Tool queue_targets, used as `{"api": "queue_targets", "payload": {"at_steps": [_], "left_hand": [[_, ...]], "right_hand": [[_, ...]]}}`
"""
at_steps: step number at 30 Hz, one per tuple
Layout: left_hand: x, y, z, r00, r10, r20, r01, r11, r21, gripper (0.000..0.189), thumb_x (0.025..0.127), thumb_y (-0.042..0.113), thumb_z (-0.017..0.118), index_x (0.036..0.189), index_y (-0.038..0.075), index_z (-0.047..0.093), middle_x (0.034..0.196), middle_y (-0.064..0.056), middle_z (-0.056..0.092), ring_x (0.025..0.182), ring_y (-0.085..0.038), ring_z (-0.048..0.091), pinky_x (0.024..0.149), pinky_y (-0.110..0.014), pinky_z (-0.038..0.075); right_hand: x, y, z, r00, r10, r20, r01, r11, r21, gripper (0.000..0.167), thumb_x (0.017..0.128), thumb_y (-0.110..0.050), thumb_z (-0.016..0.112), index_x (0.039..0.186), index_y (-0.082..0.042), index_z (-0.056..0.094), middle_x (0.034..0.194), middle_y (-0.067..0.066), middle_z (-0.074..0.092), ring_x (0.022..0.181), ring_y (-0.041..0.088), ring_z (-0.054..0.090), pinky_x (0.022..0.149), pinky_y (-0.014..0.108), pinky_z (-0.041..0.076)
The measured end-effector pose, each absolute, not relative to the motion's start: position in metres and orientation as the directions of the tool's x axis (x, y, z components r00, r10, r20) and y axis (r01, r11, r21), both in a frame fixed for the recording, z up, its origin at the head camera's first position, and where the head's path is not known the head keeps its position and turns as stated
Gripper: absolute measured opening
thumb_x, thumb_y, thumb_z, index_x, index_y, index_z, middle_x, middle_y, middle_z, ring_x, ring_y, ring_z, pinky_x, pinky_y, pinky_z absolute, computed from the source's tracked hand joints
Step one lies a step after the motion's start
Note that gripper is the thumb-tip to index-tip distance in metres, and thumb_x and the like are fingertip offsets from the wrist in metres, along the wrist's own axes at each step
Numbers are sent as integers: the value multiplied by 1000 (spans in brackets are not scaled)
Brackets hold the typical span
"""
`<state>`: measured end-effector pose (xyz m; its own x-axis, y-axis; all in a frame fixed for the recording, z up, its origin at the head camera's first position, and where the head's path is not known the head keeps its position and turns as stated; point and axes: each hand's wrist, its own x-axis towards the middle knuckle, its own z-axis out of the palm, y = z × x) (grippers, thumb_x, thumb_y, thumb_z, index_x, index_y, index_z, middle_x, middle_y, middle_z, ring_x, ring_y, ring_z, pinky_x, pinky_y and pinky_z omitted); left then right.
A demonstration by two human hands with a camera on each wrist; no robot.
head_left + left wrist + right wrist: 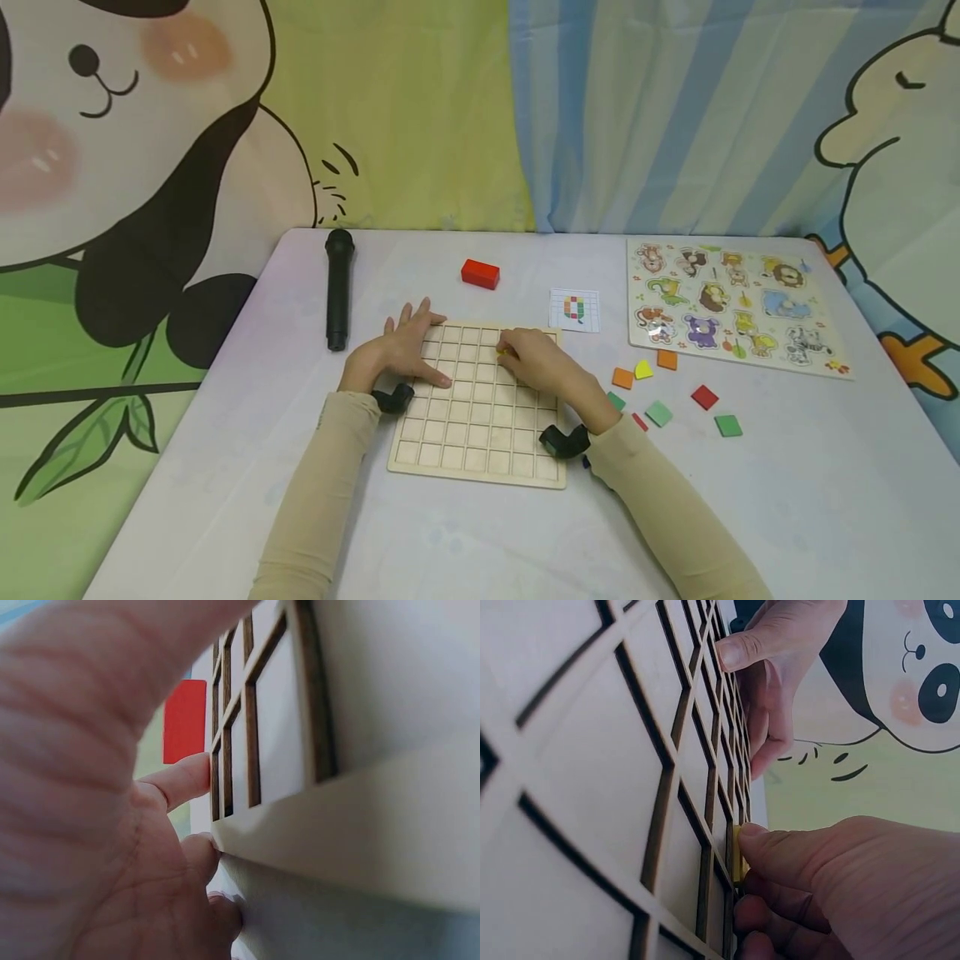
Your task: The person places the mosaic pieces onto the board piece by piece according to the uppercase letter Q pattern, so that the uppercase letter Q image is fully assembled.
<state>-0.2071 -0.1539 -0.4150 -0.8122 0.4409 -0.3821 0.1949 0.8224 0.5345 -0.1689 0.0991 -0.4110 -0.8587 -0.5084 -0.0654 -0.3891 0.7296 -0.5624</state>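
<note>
Head view: a printed backdrop [420, 108] stands behind a white table [465, 542]. An animal puzzle [727, 321] lies at the table's far right. Left of it, between the person's sleeved arms, a wooden grid board [477, 433] lies flat. The left hand [397, 346] is spread wide, its thumb on the board's left squares and its fingers at the far left edge. The right hand [543, 362] is over the far right squares, fingers bent in to meet the thumb. A black microphone [339, 287] lies near the table's far left corner; a red block [480, 274] sits beyond the board, and a patterned card [574, 310] just past its far right corner. Orange, green and red tiles [659, 413] are scattered right of the board, with a yellow wedge [643, 369] among them. Another yellow piece [737, 855] is pinched in the right hand at the grid; whether it is seated in a square cannot be told.
</note>
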Motion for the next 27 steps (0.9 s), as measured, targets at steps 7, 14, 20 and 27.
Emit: {"api": "queue_targets", "payload": {"at_steps": [7, 14, 20, 27], "left_hand": [[-207, -154, -414, -815, 434, -383, 191, 827, 529, 113, 65, 48, 88, 153, 12, 27, 163, -15, -13, 148, -38, -19, 116, -61, -11], [-206, -155, -416, -815, 439, -378, 192, 820, 539, 114, 64, 49, 88, 152, 11, 27, 163, -15, -12, 148, -38, -19, 115, -61, -11], [-206, -157, -417, -820, 440, -365, 193, 814, 548, 114, 64, 49, 88, 152, 11, 27, 163, -15, -12, 148, -38, -19, 115, -61, -12], [-208, -156, -419, -815, 446, -369, 204, 818, 538, 115, 64, 51, 88, 153, 12, 26, 163, -15, -13, 148, -37, -19, 115, -61, -11]], "right_hand": [[-169, 101, -408, -850, -518, -97, -385, 736, -556, 23, 97, -15, 61, 115, -2, 65, 87, 4, 63, 74, 16, 52, 71, 30, 46], [-173, 114, -400, -846, -512, -149, -346, 740, -577, 30, 96, -17, 61, 121, 0, 62, 84, 4, 62, 70, 15, 52, 69, 28, 46], [-176, 143, -382, -894, -433, -116, -309, 784, -539, 31, 94, -16, 63, 119, 2, 62, 91, 10, 64, 74, 19, 55, 68, 32, 48], [-162, 196, -362, -947, -302, -111, -218, 855, -470, 33, 94, -16, 64, 120, 5, 61, 97, 17, 65, 77, 24, 58, 69, 37, 50]]}}
